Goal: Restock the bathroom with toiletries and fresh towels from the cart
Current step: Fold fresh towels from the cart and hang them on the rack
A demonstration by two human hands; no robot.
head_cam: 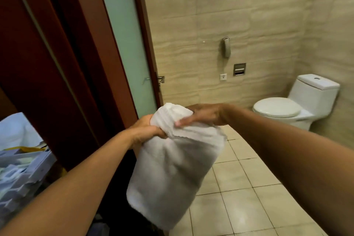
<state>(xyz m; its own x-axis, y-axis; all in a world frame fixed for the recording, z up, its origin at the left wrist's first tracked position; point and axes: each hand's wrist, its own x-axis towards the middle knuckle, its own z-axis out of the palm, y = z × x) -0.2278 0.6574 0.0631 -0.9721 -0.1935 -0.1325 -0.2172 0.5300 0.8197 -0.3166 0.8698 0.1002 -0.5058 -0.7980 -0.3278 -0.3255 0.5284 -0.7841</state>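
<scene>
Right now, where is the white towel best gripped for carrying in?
At its bunched upper end, from either side, as the left hand and right hand do. The towel hangs limp below, so the gathered top gives the firmest hold.

White towel, thick terry cloth, folded into a bulky bundle and held in the air at the bathroom doorway, above the tiled floor. Its upper end is gathered and creased; the lower part hangs down in a smooth, rounded fold, tilted toward the lower left. At lower left stands the cart, only partly in view: pale grey plastic compartments with blurred contents and a white bag behind them. Towel and cart are apart.
</scene>
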